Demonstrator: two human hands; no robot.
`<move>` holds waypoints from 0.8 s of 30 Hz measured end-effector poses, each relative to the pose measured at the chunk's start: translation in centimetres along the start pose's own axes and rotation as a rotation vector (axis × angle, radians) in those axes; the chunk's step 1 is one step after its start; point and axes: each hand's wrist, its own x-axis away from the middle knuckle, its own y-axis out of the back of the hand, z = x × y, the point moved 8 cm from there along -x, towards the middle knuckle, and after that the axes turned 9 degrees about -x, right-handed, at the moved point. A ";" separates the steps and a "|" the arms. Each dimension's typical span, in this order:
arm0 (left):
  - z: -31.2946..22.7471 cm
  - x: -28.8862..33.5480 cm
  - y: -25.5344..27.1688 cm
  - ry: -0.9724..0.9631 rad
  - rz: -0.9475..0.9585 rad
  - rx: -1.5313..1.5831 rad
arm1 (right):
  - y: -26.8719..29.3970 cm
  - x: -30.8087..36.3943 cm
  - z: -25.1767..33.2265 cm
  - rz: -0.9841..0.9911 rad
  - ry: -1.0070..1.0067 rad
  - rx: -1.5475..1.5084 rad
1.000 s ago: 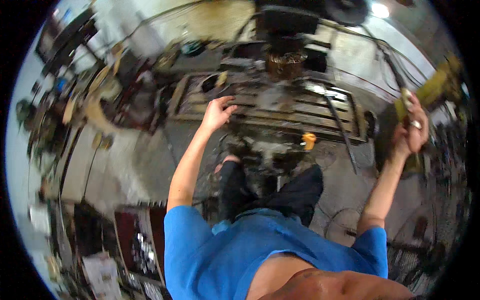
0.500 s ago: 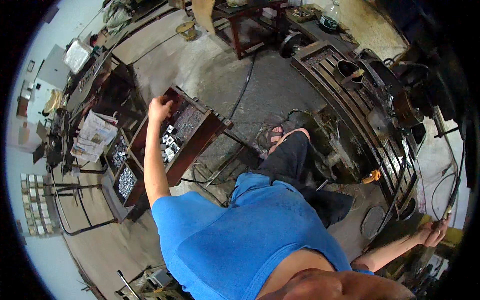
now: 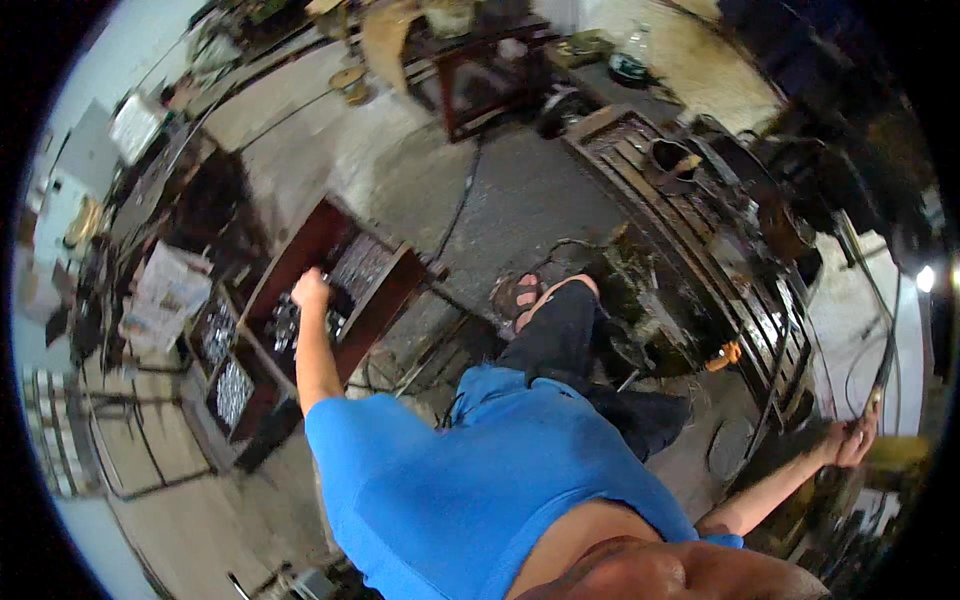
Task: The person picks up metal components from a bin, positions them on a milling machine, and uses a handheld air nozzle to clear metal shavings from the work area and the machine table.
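My left hand (image 3: 312, 288) reaches into a dark red open tray (image 3: 405, 283), over the small silvery metal blocks (image 3: 284, 328) in its near part. Blur and the angle hide its fingertips, so whether it holds a block cannot be made out. Off to the right, my right hand (image 3: 852, 443) is closed around the lower end of a long, thin dark lever (image 3: 886, 362) beside the machine. Grey metal chips (image 3: 362, 262) cover the tray's far part.
Left of the tray, smaller bins hold shiny metal pieces (image 3: 233, 392), near a newspaper (image 3: 168, 298). A slatted machine bed (image 3: 665, 225) curves along the right, with an orange object (image 3: 723, 356) at its edge. A dark table (image 3: 450, 95) and a yellowish stool (image 3: 350, 84) stand farther off.
My left hand has moved from the tray's far left wall back toward me, over the metal blocks. My right hand stays on the lever. The whole view has shifted slightly.
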 end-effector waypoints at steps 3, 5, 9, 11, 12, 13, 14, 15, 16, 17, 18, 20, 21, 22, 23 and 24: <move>0.8 -1.3 -2.8 -0.009 0.019 -0.078 | -2.8 -1.2 1.5 0.010 -0.121 0.110; -0.6 -0.8 -1.2 -0.045 -0.020 -0.106 | -2.5 -1.2 1.6 -0.065 -0.202 -0.095; 0.7 -0.9 -0.7 -0.080 -0.152 -0.111 | -4.3 -2.4 2.8 -0.086 -0.147 -0.223; -0.3 -0.1 4.7 -0.012 -0.256 0.055 | -4.3 -2.8 3.9 -0.051 -0.117 -0.286; -1.0 0.0 6.9 0.029 -0.281 0.150 | -4.2 -3.1 4.6 -0.053 -0.118 -0.283; -0.1 -0.6 7.5 0.026 -0.444 0.276 | -4.7 -3.4 4.7 -0.063 -0.125 -0.308; 2.0 -4.4 5.1 -0.152 -0.210 0.664 | -5.8 -3.7 4.4 -0.076 -0.121 -0.288; 0.1 -4.6 6.3 -0.164 -0.152 0.986 | -5.4 -4.0 4.7 -0.079 -0.115 -0.285; -2.7 -3.8 9.7 -0.175 -0.082 1.304 | -4.8 -4.3 5.1 -0.087 -0.109 -0.279; -5.3 -2.3 13.5 -0.221 -0.052 1.523 | -4.4 -4.5 5.2 -0.085 -0.114 -0.282; -7.5 -1.6 16.2 -0.258 -0.019 1.742 | -4.2 -4.8 5.2 -0.081 -0.122 -0.290; -10.2 -3.1 17.6 -0.265 0.033 1.929 | -4.4 -5.3 5.0 -0.080 -0.141 -0.308; -12.0 -4.3 17.7 -0.288 0.111 1.976 | -4.7 -5.6 5.1 -0.086 -0.152 -0.306; -14.1 -5.6 17.6 -0.316 0.195 2.021 | -4.8 -5.8 5.2 -0.094 -0.160 -0.299; -15.8 -7.4 16.1 -0.277 0.258 2.058 | -5.0 -6.0 5.1 -0.093 -0.154 -0.308; -17.8 -8.8 14.9 -0.239 0.322 2.094 | -5.1 -6.3 4.9 -0.092 -0.149 -0.296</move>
